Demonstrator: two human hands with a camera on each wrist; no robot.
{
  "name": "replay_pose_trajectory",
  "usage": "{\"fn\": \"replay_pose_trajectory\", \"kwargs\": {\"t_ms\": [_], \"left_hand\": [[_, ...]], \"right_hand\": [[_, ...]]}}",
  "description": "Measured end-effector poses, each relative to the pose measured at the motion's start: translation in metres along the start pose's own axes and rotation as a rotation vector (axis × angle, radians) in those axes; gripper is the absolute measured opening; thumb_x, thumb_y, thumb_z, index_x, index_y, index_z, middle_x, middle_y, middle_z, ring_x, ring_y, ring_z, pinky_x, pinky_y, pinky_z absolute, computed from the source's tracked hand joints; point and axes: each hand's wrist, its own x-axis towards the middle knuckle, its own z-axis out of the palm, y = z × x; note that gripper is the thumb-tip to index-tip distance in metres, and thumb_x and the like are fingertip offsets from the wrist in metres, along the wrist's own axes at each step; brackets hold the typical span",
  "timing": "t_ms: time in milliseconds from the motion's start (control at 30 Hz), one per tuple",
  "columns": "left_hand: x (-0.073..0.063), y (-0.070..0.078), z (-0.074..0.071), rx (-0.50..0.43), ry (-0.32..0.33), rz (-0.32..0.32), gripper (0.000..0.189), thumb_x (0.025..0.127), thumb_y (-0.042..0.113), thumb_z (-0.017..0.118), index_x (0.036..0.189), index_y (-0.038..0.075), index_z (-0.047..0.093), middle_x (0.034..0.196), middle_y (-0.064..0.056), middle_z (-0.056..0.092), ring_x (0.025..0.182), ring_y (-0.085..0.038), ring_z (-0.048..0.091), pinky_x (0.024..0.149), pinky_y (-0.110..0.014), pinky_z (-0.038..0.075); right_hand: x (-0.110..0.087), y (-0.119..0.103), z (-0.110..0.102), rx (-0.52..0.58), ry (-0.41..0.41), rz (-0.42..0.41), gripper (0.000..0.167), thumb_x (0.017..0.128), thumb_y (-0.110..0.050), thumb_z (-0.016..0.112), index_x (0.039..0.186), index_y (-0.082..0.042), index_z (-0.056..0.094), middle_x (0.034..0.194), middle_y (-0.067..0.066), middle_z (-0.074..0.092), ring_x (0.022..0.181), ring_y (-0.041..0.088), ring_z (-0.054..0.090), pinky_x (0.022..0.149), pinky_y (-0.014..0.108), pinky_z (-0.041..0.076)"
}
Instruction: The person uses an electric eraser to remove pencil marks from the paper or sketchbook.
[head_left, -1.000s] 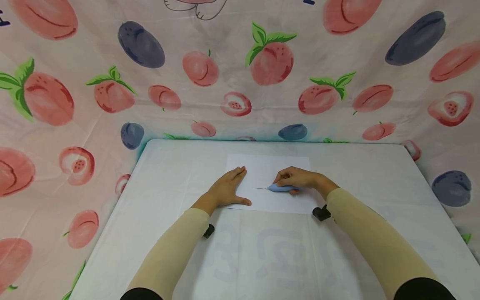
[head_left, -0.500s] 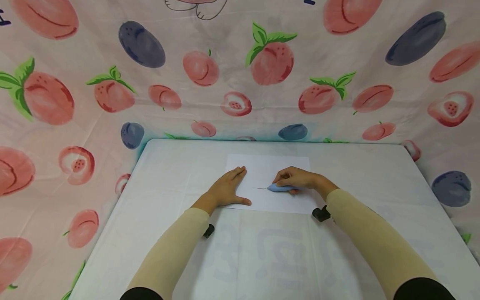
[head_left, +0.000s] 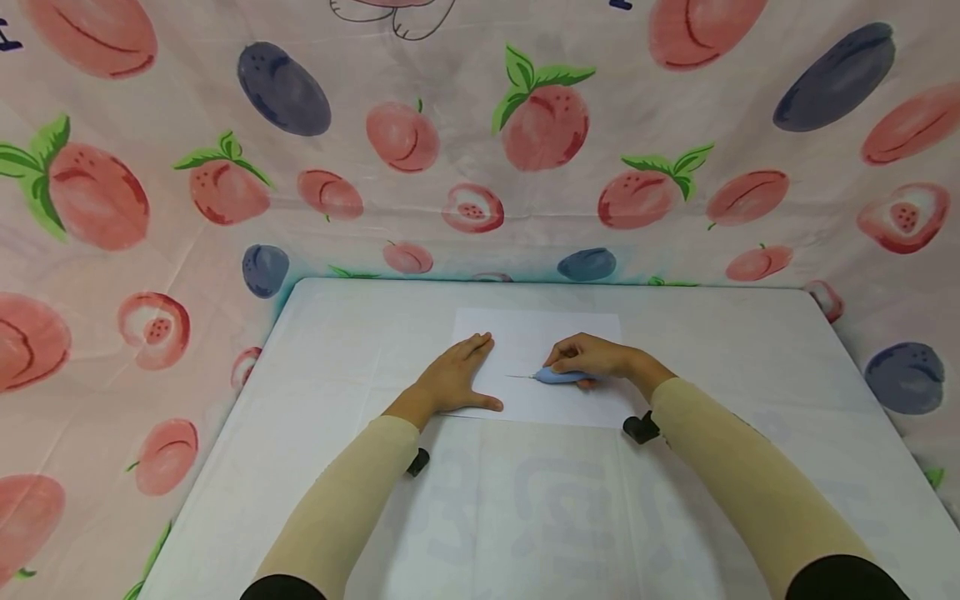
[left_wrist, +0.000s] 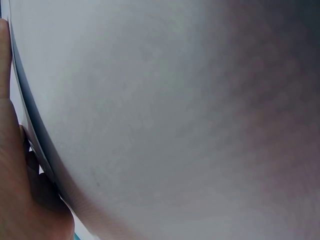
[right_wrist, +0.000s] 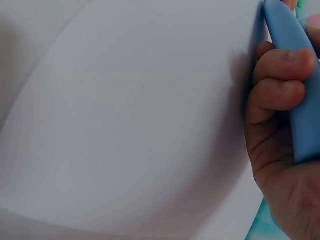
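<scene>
A sheet of white paper lies on the white table. My left hand rests flat on the paper's left part, fingers straight and thumb spread. Its edge shows at the left of the left wrist view. With curled fingers, my right hand grips a tool with a smooth, thick light blue handle, held low over the paper's right half. In the head view the blue handle tapers leftward. A thin dark line runs on from its tip; whether this is a needle-like shaft or a mark on the paper I cannot tell.
The white table spreads around the paper, with faint lettering showing on its cover in front. Behind and at both sides hangs a fruit-printed cloth. Small black wrist cameras sit under the cuffs.
The blue-handled tool and my right hand have shifted very slightly left. My left hand and the paper stay where they were.
</scene>
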Motion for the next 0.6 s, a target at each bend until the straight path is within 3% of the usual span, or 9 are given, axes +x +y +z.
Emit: {"fn": "replay_pose_trajectory", "kwargs": {"t_ms": [600], "left_hand": [[0.0035,-0.0034,0.0034,0.018,-0.007,-0.011,0.119,0.072,0.082,0.060,0.160,0.019,0.010,0.166,0.006,0.007,0.153,-0.014,0.007,0.123,-0.033,0.015]], "right_hand": [[0.0054,-0.0066,0.0026,-0.006,-0.008,-0.016,0.024,0.100,-0.016,0.056,0.117,-0.004,0.069,0.077,0.003,0.053,0.045,0.013,0.044,0.048,0.022,0.042]]}}
